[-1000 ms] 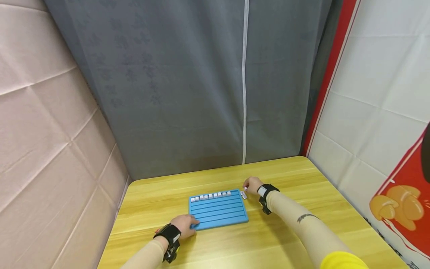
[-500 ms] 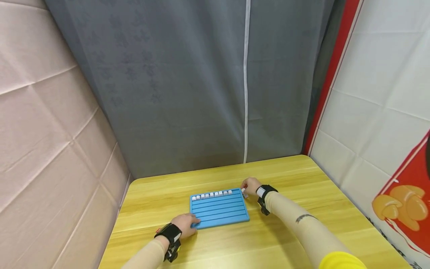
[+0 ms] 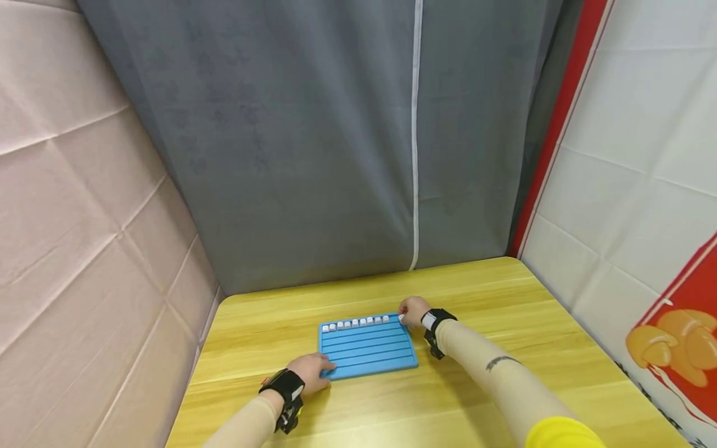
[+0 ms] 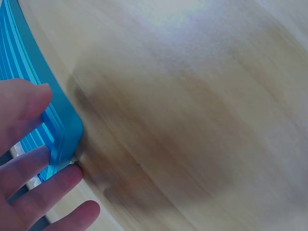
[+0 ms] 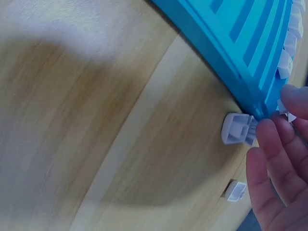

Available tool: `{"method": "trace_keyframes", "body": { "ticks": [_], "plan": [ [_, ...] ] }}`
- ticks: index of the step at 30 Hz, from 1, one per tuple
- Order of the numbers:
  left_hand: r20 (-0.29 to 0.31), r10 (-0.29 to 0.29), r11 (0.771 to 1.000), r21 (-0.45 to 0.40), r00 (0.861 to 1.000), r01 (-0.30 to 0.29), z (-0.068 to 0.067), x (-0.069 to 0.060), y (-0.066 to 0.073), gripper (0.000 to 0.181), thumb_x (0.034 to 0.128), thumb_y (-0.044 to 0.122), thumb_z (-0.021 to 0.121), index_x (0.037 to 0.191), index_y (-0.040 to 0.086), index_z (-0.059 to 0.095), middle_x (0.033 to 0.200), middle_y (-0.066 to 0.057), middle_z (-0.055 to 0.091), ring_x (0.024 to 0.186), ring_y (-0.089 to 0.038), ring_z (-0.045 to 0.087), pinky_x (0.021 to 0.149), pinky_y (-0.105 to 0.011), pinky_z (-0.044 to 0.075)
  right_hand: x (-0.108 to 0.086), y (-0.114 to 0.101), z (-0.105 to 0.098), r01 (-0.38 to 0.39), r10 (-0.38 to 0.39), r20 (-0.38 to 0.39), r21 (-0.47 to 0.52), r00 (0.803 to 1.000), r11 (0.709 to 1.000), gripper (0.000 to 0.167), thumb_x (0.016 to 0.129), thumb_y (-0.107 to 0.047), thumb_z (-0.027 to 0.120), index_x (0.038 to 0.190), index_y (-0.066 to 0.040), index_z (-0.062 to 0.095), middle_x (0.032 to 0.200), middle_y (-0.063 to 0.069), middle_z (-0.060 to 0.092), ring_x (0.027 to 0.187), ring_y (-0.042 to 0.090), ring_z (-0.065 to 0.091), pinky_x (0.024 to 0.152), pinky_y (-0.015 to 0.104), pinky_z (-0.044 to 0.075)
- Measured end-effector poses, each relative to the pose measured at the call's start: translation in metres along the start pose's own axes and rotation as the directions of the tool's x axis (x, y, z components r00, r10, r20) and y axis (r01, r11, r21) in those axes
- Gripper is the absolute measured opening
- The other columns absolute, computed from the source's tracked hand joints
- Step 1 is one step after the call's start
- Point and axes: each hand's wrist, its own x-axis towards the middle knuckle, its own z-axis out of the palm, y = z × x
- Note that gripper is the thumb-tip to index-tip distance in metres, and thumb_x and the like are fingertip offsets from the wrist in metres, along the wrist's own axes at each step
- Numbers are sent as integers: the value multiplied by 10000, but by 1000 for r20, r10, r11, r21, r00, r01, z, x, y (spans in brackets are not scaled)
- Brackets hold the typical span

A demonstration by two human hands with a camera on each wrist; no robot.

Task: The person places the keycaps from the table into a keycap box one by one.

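Observation:
A blue grooved tray (image 3: pixel 370 352) lies on the table, with a row of white keycaps (image 3: pixel 355 323) along its far groove. My left hand (image 3: pixel 309 371) rests at the tray's near left corner, thumb and fingers fairly straight against the rim in the left wrist view. At the far right corner, my right hand (image 3: pixel 414 310) pinches a white keycap (image 5: pixel 284 107) between thumb and fingers, over the end of the far groove. Fingers partly cover this keycap. In the right wrist view, a loose keycap (image 5: pixel 236 129) lies on its side against the tray's corner.
Another loose keycap (image 5: pixel 236 191) lies on the wooden table (image 3: pixel 448 398), beyond the tray's corner in the right wrist view. A grey curtain (image 3: pixel 313 155) hangs behind the table, with fabric walls left and right.
My right hand has moved left from beside the loose keycaps to the tray's far right corner, carrying a keycap. The left hand stays at the near left corner.

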Motion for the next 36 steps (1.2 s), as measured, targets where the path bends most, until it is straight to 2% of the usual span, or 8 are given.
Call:
{"method": "trace_keyframes", "body": {
  "ticks": [5, 12, 21, 28, 36],
  "plan": [
    [-13, 5, 1000, 1, 1000, -5, 1, -3, 1, 363, 845, 262, 718, 1199, 182, 713, 1225, -110, 634, 1143, -315, 587, 917, -439, 485, 1, 1, 8, 18, -17, -18, 13, 1000, 1000, 96, 789, 13, 741, 864, -36, 708, 780, 26, 633, 646, 158, 544, 586, 312, 490],
    [-9, -7, 1000, -9, 1000, 7, -4, -10, 6, 357, 851, 235, 714, 1201, 167, 711, 1246, -126, 626, 1159, -325, 578, 936, -449, 474, 4, -3, 16, 15, -15, -33, -6, 999, 1000, 59, 811, -38, 734, 856, -64, 707, 775, 9, 622, 681, 170, 529, 629, 332, 482],
    [-10, -28, 1000, -7, 1000, 28, -2, -12, 5, 352, 853, 246, 716, 1198, 178, 713, 1242, -108, 632, 1164, -319, 577, 949, -452, 465, 5, -5, 23, 17, -20, -55, -42, 998, 999, 68, 815, -63, 729, 878, -82, 710, 752, -10, 589, 683, 170, 511, 637, 340, 460],
    [-33, -7, 1000, 2, 999, 7, 4, -12, 4, 354, 847, 248, 716, 1194, 178, 716, 1235, -102, 639, 1160, -303, 584, 945, -437, 471, 2, -5, 29, 36, -42, -79, -78, 996, 996, 52, 813, -81, 720, 859, -98, 703, 756, -11, 598, 676, 169, 511, 639, 360, 463],
    [-50, 6, 1000, 2, 999, -6, 8, -11, 3, 344, 842, 252, 715, 1179, 183, 724, 1226, -97, 645, 1155, -299, 589, 942, -434, 474, 1, -2, 34, 30, -45, -116, -125, 992, 992, 79, 824, -75, 702, 903, -82, 714, 789, 8, 616, 692, 181, 524, 657, 387, 475]
  ]
}}
